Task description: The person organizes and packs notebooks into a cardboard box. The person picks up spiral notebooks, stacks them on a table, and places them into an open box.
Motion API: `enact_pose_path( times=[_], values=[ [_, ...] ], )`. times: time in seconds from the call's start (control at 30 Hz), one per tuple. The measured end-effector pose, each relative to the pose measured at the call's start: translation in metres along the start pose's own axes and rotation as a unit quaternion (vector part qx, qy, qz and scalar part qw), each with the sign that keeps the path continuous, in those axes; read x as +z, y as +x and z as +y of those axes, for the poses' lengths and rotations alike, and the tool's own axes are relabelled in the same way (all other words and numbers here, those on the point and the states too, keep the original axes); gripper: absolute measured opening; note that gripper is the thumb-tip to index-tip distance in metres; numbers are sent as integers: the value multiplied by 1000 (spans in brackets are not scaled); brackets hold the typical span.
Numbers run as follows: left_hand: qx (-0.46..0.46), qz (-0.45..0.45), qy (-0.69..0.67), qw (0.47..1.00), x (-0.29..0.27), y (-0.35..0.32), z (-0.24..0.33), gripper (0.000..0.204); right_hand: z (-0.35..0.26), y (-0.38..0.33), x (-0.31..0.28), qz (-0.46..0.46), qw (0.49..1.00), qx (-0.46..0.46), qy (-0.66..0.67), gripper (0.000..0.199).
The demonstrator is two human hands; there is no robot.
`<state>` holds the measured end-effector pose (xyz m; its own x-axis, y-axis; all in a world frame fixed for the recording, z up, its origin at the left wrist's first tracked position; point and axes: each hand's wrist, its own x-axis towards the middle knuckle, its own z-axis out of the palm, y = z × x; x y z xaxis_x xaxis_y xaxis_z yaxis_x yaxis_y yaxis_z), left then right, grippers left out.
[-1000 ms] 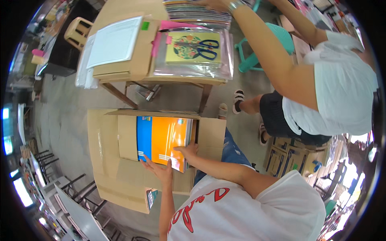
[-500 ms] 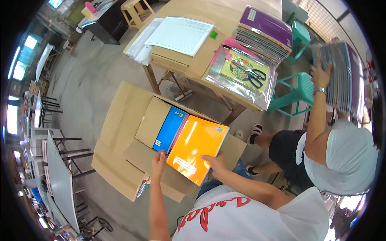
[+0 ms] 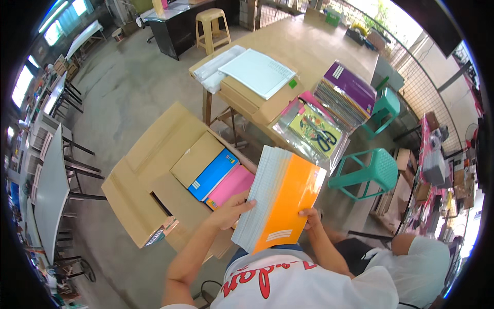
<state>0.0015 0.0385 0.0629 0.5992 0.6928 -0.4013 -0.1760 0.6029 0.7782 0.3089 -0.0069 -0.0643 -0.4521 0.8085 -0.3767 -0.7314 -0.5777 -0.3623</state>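
A thick stack of spiral notebooks with an orange cover is tilted in front of my body, its many wire-bound edges fanned toward the left. My left hand grips the stack's left side. On the lower right, my right hand pinches the orange cover's edge, thumb on top. Behind the stack, an open cardboard box holds blue notebooks and pink notebooks, beside a closed brown carton piece.
A table beyond carries stacked purple notebooks, scissors on a patterned notebook, and a white sheet on cardboard. Green stools stand at its right. A co-worker in a white shirt is close on my right.
The orange notebook stack has come up out of the box toward me, uncovering the pink notebooks. My left hand went from the box to the stack. The co-worker's notebook stack left view.
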Motion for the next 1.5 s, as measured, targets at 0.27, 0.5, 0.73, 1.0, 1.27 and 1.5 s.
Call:
enact_pose_path(
  times=[0.27, 0.5, 0.73, 1.0, 1.27, 1.5],
  values=[
    [136, -4, 105, 985, 72, 5, 20, 53, -23, -21, -5, -47, 998, -36, 37, 54],
    [120, -55, 84, 988, 139, 46, 36, 56, -64, -48, -46, -111, 986, -76, 95, 56],
    [17, -57, 78, 995, 258, 139, 36, 55, -153, -99, -107, -116, 973, -133, 147, 61],
    [289, 59, 593, 749, 432, 249, 31, 52, -272, -178, -181, -35, 969, -207, 130, 54],
    [328, 47, 658, 676, 508, 377, 124, 43, -399, -169, -220, -22, 943, -298, 145, 59],
    [325, 9, 576, 750, 499, 547, 152, 38, -532, -83, -247, -88, 924, -339, 155, 65]
  ],
)
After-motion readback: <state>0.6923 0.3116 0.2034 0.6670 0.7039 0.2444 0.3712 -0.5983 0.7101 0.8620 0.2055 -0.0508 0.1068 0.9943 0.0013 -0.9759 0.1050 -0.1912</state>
